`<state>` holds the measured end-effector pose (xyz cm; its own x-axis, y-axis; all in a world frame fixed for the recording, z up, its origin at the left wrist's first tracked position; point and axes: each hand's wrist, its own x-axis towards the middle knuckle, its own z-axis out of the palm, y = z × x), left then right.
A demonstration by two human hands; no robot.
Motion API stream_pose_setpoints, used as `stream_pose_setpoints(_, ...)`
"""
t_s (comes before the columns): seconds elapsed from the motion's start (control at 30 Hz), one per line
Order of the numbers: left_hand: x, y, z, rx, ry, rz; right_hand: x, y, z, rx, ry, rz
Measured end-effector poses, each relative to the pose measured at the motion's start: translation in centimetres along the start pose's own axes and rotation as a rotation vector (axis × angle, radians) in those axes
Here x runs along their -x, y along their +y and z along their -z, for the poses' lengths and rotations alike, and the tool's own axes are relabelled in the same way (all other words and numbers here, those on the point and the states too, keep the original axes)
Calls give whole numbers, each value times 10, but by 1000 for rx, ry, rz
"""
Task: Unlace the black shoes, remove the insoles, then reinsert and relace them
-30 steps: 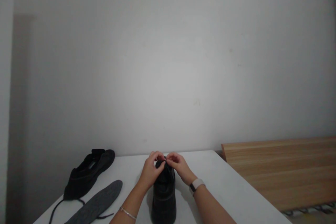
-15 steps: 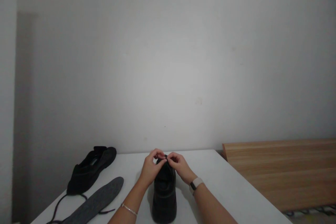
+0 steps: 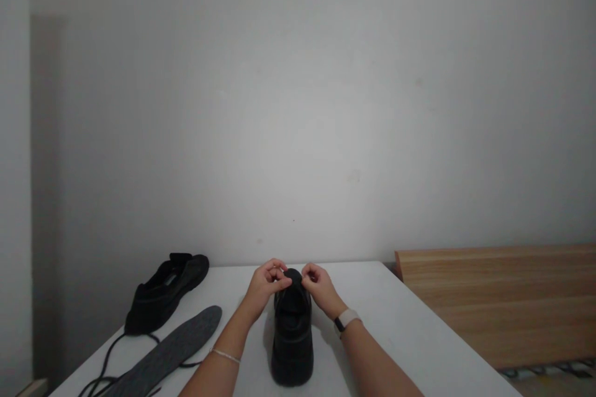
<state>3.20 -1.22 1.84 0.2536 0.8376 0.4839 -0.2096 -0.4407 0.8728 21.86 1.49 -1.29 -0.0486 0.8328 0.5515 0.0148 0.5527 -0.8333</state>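
A black shoe stands on the white table in front of me, its heel toward me. Its tongue sticks up between my two hands. My left hand is at the left side of the shoe's upper front, thumb and fingers curled in a pinch. On the opposite side, my right hand pinches close to the shoe's edge. Whatever thin thing the fingertips hold is too small and dark to make out. The shoe's toe is hidden behind the tongue.
A second black shoe lies at the table's left edge. Beside it are a grey insole and a dark shoelace. The white table meets a wall behind. A wooden board stands at the right.
My hands have moved apart, left hand leftward and right hand slightly rightward, so more of the shoe's tongue shows between them. The view has shifted slightly.
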Motion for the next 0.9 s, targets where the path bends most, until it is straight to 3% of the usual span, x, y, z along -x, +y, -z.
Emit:
stream_pose_setpoints(0.13, 1, 0, 8, 107, 43, -48, -7, 11, 27, -19, 132, -24)
stream_pose_setpoints(0.23, 0, -2, 10, 140, 85, -58, -8, 12, 31, -31, 157, -33)
stream_pose_setpoints(0.4, -4, -10, 13, 301, 235, -2, -3, -2, 9, -34, 28, -13)
stream_pose_setpoints(0.53, -6, -21, 14, 271, 343, 79, 2, -14, 1, 15, -74, -19)
stream_pose_setpoints(0.7, -7, -32, 7, 136, 279, 108, 5, -21, -3, 106, -153, 4)
stream_pose_setpoints(0.9, -6, -34, 4, 7, 302, 112, 11, -38, -12, 175, -210, 69)
